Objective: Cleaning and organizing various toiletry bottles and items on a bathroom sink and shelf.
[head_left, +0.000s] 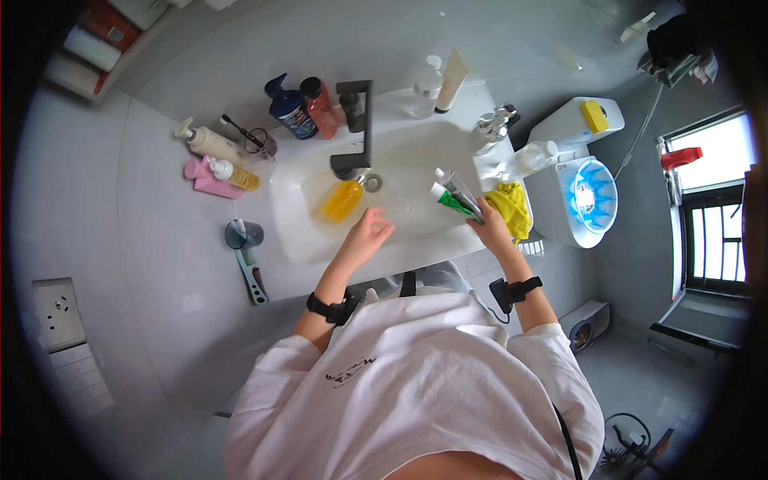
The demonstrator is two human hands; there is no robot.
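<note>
Over the near rim of the white sink (300, 248), my left hand (370, 234) is held with its fingers loosely bent and apart, nothing in it. A yellow bottle (343, 201) lies in the basin just beyond that hand, beside the drain (372, 183). My right hand (493, 227), at the right side of the sink, is closed round two tubes. One is a green tube with a white cap (451, 199); the other is a silver-grey tube (462, 193) alongside it. A bright yellow cloth (510, 210) hangs over the counter's right edge, close to my right hand.
A dark faucet (365, 124) rises behind the basin. Left on the counter stand a blue pump bottle (290, 110), a red bottle (322, 110), a cream pump bottle (210, 144) and a comb (253, 276). A clear bottle (427, 86) stands behind. Right is a toilet (564, 200).
</note>
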